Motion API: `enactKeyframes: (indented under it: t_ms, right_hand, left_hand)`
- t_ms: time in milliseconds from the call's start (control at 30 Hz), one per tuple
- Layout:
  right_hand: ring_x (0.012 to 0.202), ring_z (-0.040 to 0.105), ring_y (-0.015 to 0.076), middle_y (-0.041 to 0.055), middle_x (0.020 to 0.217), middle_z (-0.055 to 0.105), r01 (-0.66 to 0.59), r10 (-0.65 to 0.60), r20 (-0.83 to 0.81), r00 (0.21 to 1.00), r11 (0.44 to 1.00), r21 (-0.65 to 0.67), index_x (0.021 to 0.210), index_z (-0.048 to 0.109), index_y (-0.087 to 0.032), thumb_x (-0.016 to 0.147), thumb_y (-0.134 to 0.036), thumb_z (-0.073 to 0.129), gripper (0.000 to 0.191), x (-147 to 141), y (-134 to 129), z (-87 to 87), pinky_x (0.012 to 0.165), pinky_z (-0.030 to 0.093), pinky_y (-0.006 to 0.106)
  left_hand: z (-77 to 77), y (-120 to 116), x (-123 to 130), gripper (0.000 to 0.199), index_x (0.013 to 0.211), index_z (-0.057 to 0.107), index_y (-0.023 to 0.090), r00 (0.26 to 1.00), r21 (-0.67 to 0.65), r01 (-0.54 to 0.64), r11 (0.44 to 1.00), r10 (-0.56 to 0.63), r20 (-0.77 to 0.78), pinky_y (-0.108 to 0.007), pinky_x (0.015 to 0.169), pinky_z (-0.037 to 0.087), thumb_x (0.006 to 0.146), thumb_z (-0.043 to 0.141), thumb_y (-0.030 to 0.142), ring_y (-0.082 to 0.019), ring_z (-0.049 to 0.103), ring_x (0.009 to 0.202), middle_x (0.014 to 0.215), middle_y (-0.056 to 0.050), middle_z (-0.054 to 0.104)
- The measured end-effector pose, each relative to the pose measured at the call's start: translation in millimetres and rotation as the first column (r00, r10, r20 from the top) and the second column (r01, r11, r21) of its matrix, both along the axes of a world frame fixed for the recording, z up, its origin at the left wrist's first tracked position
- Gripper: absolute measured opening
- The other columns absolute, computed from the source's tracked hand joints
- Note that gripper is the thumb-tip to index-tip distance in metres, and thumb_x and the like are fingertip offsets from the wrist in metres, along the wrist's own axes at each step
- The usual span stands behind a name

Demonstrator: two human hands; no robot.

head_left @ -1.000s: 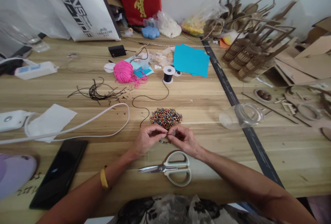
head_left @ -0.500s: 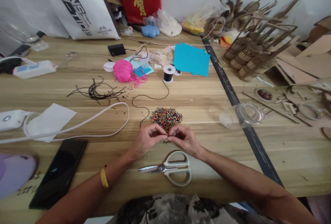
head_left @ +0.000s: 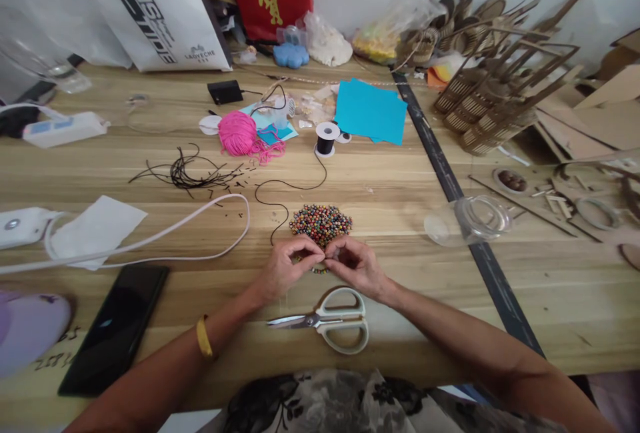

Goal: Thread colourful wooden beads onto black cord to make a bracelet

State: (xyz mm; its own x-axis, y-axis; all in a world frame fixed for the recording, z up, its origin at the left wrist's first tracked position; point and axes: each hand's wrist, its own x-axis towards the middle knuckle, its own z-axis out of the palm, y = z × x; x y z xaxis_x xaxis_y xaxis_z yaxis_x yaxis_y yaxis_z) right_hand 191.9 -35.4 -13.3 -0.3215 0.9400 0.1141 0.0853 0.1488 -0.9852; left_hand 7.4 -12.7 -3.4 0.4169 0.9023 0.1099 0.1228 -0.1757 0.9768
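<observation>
Shifted since the earlier frame: the strand of beads, whose multicoloured curve now shows also in the gap between the left thumb and forefinger, while both hands keep nearly the same place. Head view: the left hand is closed to a fine pinch, thumb tip against forefinger tip; the right hand mirrors it, likewise closed, and the two pairs of fingertips all but meet. What lies between them is too small to tell. The strand lies just below the fingertips, on the wearer's side of the bead pile; its visible part forms a shallow arc, long axis running roughly left to right, bowed toward the wearer. Which way its ends point cannot be told. Nearer the wearer, scissors lie flat on the wooden table, blades slightly parted and directed left, handles right. Beyond the pile stands a spool of black cord, its free length winding down to just beside the left hand
</observation>
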Motion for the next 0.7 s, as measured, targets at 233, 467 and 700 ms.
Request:
enactKeyframes:
  t_ms: [233,467,700]
  right_hand:
    - [0.059,0.051,0.0098,0.0009,0.07,0.059,0.011,-0.011,-0.004,1.0,0.999,-0.044,0.086,0.063,-0.015,0.083,-0.032,0.065,0.017,1,1,-2.3,0.053,0.04,0.021]
    - [0.054,0.047,0.0091,-0.0013,0.063,0.054,0.061,-0.071,-0.068,0.995,0.988,-0.143,0.081,0.06,-0.016,0.084,-0.037,0.064,0.022,3,2,1.1,0.05,0.038,0.021]
    - [0.054,0.047,0.0091,-0.0019,0.061,0.053,0.085,-0.095,-0.062,0.994,0.986,-0.146,0.079,0.058,-0.016,0.082,-0.04,0.065,0.025,3,0,2.3,0.05,0.039,0.021]
  left_hand:
    - [0.7,-1,-1,0.009,0.077,0.066,0.013,0.999,0.072,-0.015,0.997,0.018,-0.037,-0.025,0.065,0.047,0.081,0.062,0.02,-0.014,0.061,0.07,0.074,-0.005,0.066]
    - [-1.7,-5,-3,0.005,0.082,0.064,0.017,0.963,0.431,0.018,0.902,0.1,-0.249,-0.036,0.083,0.046,0.083,0.063,0.022,-0.017,0.059,0.08,0.079,-0.004,0.066]
    - [5.5,-11,6,0.009,0.086,0.066,0.015,0.839,0.421,0.257,0.87,0.015,-0.544,-0.039,0.09,0.044,0.084,0.063,0.023,-0.022,0.049,0.097,0.089,-0.008,0.06]
